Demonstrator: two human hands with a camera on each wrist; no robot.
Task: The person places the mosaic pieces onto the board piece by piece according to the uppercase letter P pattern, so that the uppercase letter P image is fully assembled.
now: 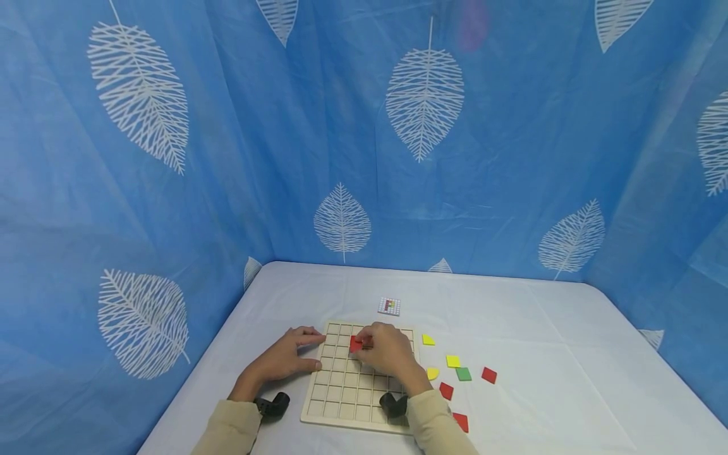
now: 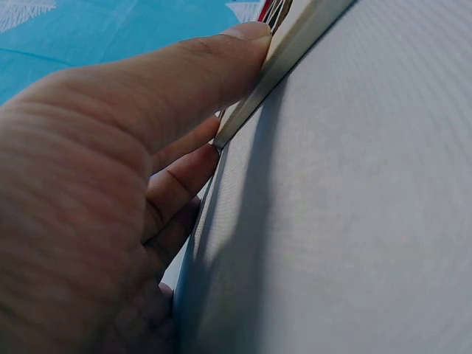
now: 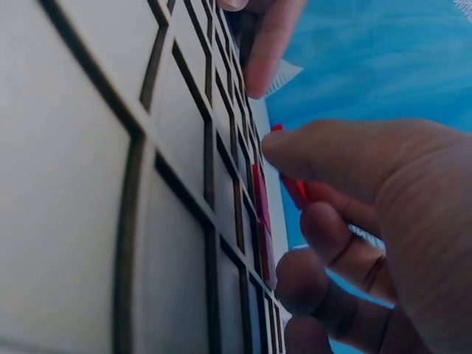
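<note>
A pale wooden grid board [image 1: 341, 395] lies on the table. My left hand [image 1: 287, 355] is at its left edge, thumb and fingertips touching the side; the left wrist view shows the thumb [image 2: 199, 66] against the rim. My right hand [image 1: 389, 349] is over the upper part of the board. In the right wrist view it pinches a red tile [image 3: 295, 190] between thumb and fingers, tilted above the grid. Other red pieces [image 3: 262, 203] sit in the grid just below, mostly hidden by the right hand in the head view.
Right of the board lie loose tiles: yellow quarter-rounds [image 1: 428, 340], a yellow square [image 1: 452, 361], a green square [image 1: 463, 374] and several red squares [image 1: 488, 375]. Behind the board is a small card [image 1: 389, 306] printed with a coloured grid pattern. A blue leaf-patterned curtain [image 1: 352, 158] surrounds the table.
</note>
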